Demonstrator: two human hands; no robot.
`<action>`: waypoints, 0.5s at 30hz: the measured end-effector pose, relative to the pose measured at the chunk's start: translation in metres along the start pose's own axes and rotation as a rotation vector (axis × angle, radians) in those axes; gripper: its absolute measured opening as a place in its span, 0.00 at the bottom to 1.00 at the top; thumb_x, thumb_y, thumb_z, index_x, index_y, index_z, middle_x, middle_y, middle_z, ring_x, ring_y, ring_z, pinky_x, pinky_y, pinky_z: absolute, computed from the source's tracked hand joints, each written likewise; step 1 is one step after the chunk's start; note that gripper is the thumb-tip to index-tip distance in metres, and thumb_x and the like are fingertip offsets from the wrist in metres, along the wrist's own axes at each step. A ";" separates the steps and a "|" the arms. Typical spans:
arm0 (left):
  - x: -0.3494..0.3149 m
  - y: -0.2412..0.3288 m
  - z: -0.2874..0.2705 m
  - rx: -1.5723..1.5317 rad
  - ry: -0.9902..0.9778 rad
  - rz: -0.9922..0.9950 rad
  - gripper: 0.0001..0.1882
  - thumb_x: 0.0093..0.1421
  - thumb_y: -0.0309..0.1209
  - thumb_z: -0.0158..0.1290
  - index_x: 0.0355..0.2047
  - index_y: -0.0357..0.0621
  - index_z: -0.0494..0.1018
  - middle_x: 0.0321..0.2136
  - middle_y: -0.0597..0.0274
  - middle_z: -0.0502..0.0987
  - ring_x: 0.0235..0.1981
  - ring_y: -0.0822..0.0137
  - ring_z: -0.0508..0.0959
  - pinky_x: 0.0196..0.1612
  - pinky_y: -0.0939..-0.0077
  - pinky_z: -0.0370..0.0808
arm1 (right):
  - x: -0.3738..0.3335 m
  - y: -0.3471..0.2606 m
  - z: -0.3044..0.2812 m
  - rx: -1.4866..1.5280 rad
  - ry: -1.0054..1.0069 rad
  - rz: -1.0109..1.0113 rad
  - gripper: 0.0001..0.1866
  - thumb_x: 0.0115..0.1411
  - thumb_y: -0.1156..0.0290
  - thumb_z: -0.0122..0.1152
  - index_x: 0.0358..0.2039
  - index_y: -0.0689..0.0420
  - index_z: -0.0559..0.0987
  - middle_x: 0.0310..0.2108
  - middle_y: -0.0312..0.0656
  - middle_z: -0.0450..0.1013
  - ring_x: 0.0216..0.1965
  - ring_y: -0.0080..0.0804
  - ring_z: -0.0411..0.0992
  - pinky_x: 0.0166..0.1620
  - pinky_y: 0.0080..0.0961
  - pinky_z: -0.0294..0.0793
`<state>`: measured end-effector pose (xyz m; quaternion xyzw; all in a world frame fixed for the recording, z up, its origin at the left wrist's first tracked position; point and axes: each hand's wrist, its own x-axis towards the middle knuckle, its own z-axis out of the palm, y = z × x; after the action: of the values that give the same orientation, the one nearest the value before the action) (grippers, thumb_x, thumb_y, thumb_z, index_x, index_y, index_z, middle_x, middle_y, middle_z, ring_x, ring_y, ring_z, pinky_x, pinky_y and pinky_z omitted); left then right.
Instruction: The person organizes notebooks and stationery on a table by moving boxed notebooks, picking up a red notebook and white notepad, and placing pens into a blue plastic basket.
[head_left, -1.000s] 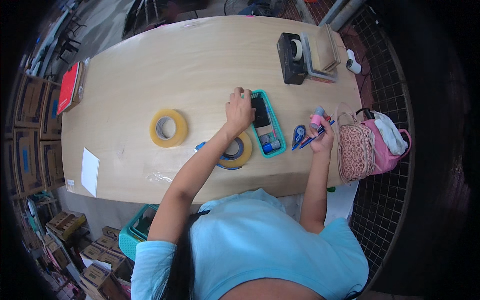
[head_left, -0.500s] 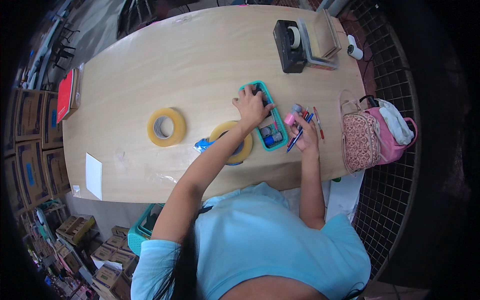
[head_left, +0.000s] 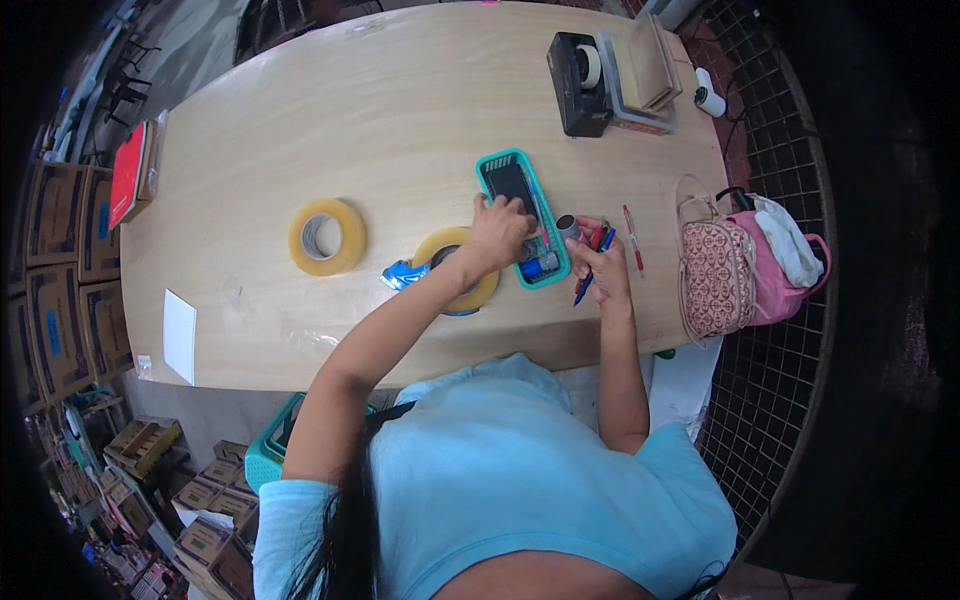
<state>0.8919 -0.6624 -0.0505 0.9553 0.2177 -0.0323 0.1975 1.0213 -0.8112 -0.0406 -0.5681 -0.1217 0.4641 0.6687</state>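
A narrow turquoise plastic basket lies on the table before me. In it are a flat black object, a blue cylinder and some thin sticks. My left hand reaches over its left rim, fingers curled down inside; whatever they grip is hidden. To the right of the basket, my right hand is closed around a bunch of pens, blue and red. A short grey cylinder with a dark round end shows at its fingertips. A red-and-white pen lies beyond that hand.
Left of the basket lie a tape roll on a blue dispenser and a loose clear tape roll. A black tape dispenser stands far right beside a plastic box. Bags sit at the right edge, white paper at left.
My left hand has moved down along the basket, uncovering the black object. The pink piece at my right hand no longer shows; the grey cylinder's dark end now faces up.
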 end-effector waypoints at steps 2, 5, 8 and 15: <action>0.003 0.009 0.006 0.067 -0.046 0.015 0.14 0.46 0.37 0.59 0.36 0.62 0.77 0.36 0.65 0.73 0.45 0.61 0.71 0.51 0.45 0.58 | -0.002 0.001 -0.003 0.013 -0.004 -0.002 0.22 0.49 0.80 0.65 0.46 0.64 0.70 0.30 0.37 0.73 0.14 0.13 0.59 0.15 0.12 0.57; 0.008 0.015 0.013 0.151 -0.005 0.013 0.13 0.48 0.35 0.56 0.36 0.63 0.78 0.35 0.65 0.74 0.44 0.62 0.72 0.48 0.46 0.59 | -0.005 0.003 -0.011 -0.003 -0.018 0.021 0.22 0.50 0.78 0.64 0.46 0.63 0.70 0.29 0.39 0.74 0.13 0.12 0.59 0.14 0.12 0.55; 0.009 0.013 0.015 0.259 0.018 0.142 0.12 0.49 0.33 0.54 0.36 0.62 0.77 0.35 0.64 0.74 0.43 0.62 0.73 0.46 0.47 0.61 | -0.013 -0.008 -0.004 0.015 0.075 0.046 0.20 0.52 0.76 0.64 0.45 0.62 0.71 0.27 0.40 0.74 0.12 0.13 0.58 0.14 0.13 0.54; 0.011 0.001 0.028 0.055 -0.088 0.235 0.09 0.55 0.29 0.47 0.34 0.47 0.75 0.35 0.55 0.76 0.38 0.55 0.78 0.43 0.53 0.69 | -0.017 -0.004 -0.013 -0.028 0.089 0.013 0.18 0.53 0.74 0.63 0.44 0.63 0.72 0.27 0.42 0.74 0.10 0.13 0.57 0.12 0.14 0.53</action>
<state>0.9029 -0.6702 -0.0778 0.9769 0.0946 -0.0568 0.1830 1.0231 -0.8323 -0.0356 -0.5984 -0.0947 0.4410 0.6622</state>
